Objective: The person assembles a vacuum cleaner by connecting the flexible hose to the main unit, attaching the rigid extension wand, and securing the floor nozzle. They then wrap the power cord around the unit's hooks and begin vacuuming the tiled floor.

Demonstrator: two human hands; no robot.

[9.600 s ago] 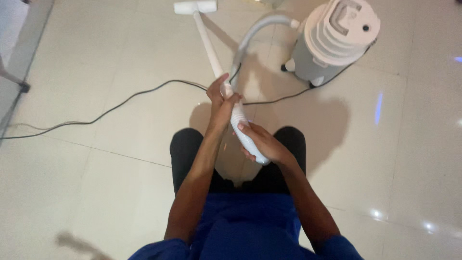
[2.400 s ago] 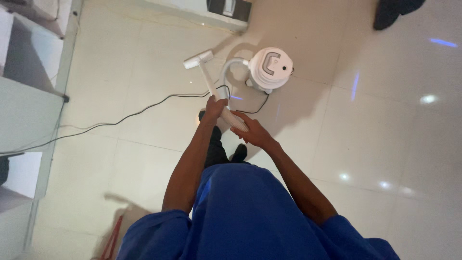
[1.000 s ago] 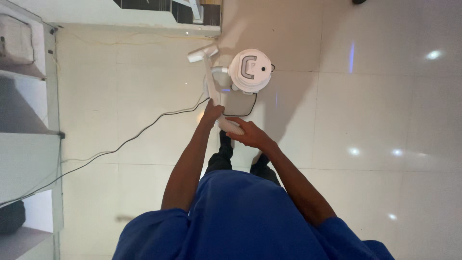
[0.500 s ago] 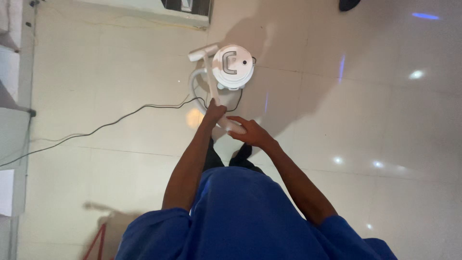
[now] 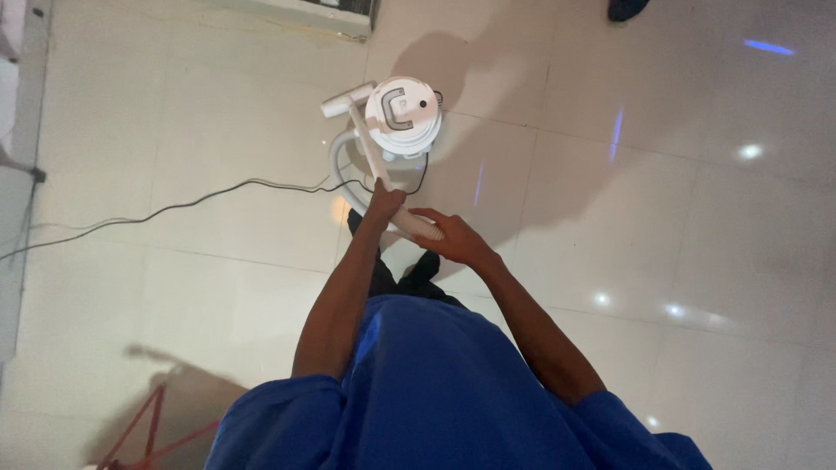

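I stand over a white canister vacuum cleaner (image 5: 402,116) on a pale tiled floor. Its white wand (image 5: 367,148) runs from my hands down to the floor nozzle (image 5: 344,99), which lies just left of the canister. My left hand (image 5: 386,201) grips the wand partway along. My right hand (image 5: 449,240) holds the upper handle end, where the ribbed hose joins. A grey hose (image 5: 335,161) loops from the handle back to the canister.
A dark power cord (image 5: 174,209) trails left across the tiles from the vacuum. A grey furniture edge (image 5: 17,130) runs down the left side. A red frame (image 5: 148,426) lies at the bottom left. A dark shoe (image 5: 625,9) shows at the top edge.
Since several seconds ago I have risen from a low position to standing, with the vacuum now far below. Both hands have stayed on the wand. The view has drifted slightly in the last second.
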